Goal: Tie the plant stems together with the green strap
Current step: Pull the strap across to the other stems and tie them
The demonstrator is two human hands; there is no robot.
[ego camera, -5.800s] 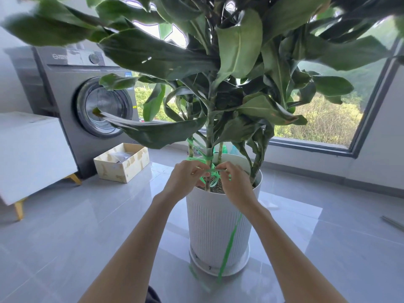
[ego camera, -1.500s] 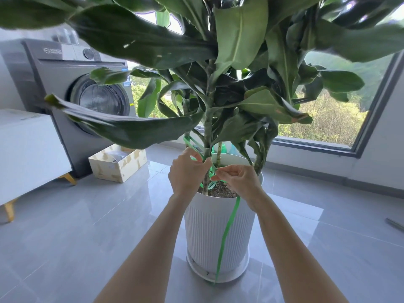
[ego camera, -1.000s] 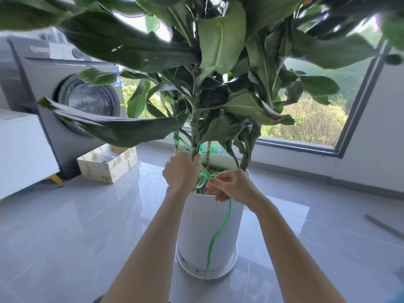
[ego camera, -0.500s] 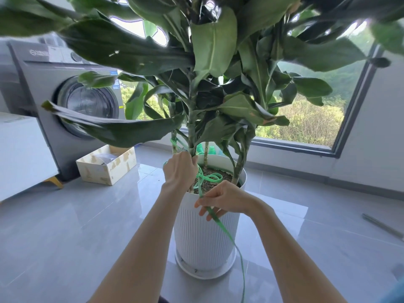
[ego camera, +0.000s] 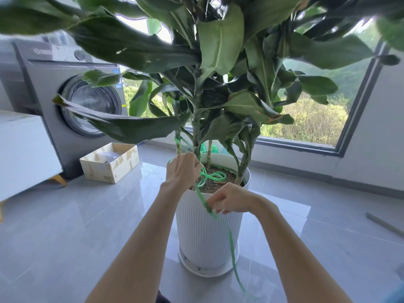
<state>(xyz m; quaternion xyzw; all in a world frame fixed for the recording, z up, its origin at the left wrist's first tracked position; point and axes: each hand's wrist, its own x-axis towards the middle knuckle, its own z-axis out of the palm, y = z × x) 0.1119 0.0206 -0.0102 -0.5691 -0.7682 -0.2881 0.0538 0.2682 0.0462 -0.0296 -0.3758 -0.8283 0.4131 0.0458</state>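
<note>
Reaches both bare arms toward a white ribbed pot (ego camera: 203, 232) on its white saucer (ego camera: 205, 271), mid-way across a glossy grey tiled floor (ego camera: 65, 226). Curls the left hand (ego camera: 182, 171) against the base of the plant stems (ego camera: 196, 136), just above the pot's near rim, fingers closed on the green strap (ego camera: 200, 194). Pinches the same strap lower down with the right hand (ego camera: 231, 199), finger and thumb together in front of the rim, other fingers folded.

Holds the strap taut in a short slant between the two hands. Lets a slack loop lie on the dark soil (ego camera: 227, 182) and a long tail hang past the pot's ribbed front toward the floor's near edge. Shows further green turns wound round a thin stem just above the left hand. Fills the top of the view with broad dark leaves (ego camera: 220, 40), some blurred.

Along the floor's far left edge: a grey front-loading washing machine (ego camera: 43, 84), a white cabinet (ego camera: 24, 154) on tan legs beside it, and an open pale cardboard box (ego camera: 98, 171) on the tiles just in front of the machine. Along the far edge: a dark-framed window (ego camera: 354, 106) onto a green hillside, with grey wall (ego camera: 376, 149) to its right. At the floor's right edge, a thin grey rod (ego camera: 384, 224) lying flat, well apart from the pot.
</note>
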